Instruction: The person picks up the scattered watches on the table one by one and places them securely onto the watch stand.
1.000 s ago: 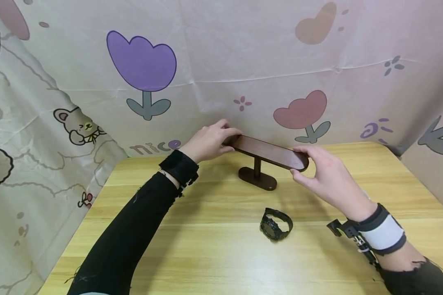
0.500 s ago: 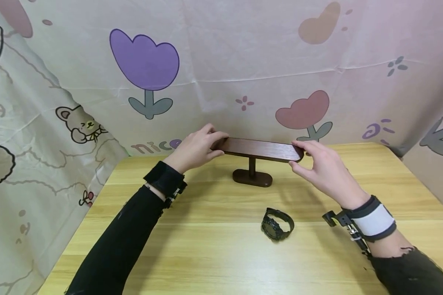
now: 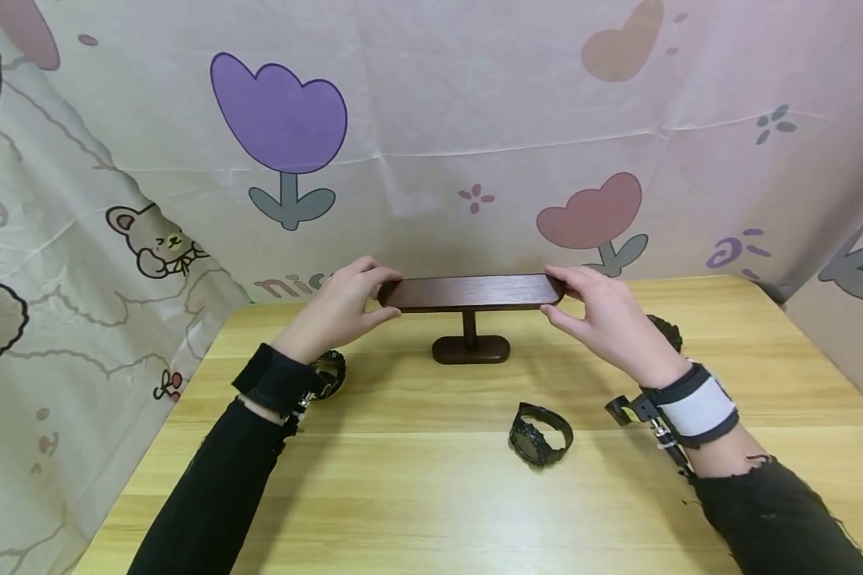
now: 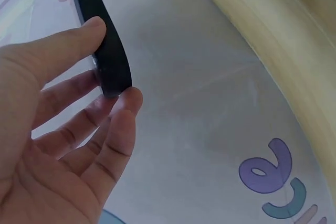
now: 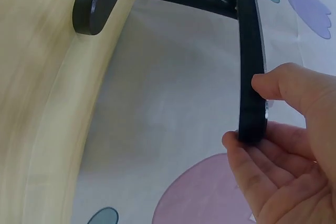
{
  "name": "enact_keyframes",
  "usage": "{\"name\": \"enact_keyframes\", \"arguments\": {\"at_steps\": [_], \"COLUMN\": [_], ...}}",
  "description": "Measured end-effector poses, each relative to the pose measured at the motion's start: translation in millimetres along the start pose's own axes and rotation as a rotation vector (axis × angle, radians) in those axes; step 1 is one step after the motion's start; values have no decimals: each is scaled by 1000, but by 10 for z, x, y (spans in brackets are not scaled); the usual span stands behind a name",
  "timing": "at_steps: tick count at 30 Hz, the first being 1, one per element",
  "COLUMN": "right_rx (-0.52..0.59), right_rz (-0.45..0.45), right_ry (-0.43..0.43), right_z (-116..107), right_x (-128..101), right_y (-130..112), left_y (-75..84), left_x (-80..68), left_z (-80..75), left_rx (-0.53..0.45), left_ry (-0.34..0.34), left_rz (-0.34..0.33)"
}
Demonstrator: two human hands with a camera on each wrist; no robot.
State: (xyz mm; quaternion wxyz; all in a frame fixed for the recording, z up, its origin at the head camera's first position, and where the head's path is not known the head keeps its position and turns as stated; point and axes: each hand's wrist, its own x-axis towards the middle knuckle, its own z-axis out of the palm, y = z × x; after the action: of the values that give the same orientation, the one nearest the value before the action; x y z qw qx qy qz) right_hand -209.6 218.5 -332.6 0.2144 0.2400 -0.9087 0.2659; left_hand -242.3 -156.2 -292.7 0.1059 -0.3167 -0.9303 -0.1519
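A dark brown wooden T-shaped stand (image 3: 471, 293) has a long rounded top board on a short post. Its oval base (image 3: 471, 350) sits at the back of the table. My left hand (image 3: 336, 307) grips the board's left end; in the left wrist view the thumb (image 4: 92, 30) lies along one side, with fingers around the tip. At the other end, my right hand (image 3: 604, 319) pinches the board, its thumb (image 5: 273, 83) on the near edge in the right wrist view. In front of the stand a black wristwatch (image 3: 528, 443) lies on its side.
A second black watch (image 3: 338, 369) shows just beyond my left wristband, and another dark watch (image 3: 667, 331) is partly hidden behind my right wrist. The pale wood table (image 3: 431, 503) ends at a patterned cloth backdrop (image 3: 417, 96), close behind the stand.
Both hands have shifted left with the stand, turning its board from a slant to nearly level across the view. Watches beside both wrists have come into sight. The front watch stays put.
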Motion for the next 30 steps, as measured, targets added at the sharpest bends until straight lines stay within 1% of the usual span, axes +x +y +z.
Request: {"name": "enact_keyframes", "arguments": {"at_steps": [4, 7, 11, 15, 22, 30], "right_rx": [7, 12, 14, 14, 18, 10], "right_rz": [-2, 6, 1, -7, -13, -13], "right_ry": [-15, -19, -20, -15, -2, -7], "right_z": [30, 26, 24, 32, 39, 42], "right_x": [36, 37, 33, 35, 43, 48], "right_y": [-12, -41, -71, -76, -75, -80], "left_y": [-16, -21, -28, -27, -44, -75], "left_x": [-97, -131, -142, -151, -156, -162], "left_z": [2, 11, 23, 24, 37, 54], "left_rx": [-14, -15, -24, -38, -45, -44], "left_ry": [17, 32, 51, 54, 63, 63], "left_rz": [-25, -36, -45, -57, -56, -56]}}
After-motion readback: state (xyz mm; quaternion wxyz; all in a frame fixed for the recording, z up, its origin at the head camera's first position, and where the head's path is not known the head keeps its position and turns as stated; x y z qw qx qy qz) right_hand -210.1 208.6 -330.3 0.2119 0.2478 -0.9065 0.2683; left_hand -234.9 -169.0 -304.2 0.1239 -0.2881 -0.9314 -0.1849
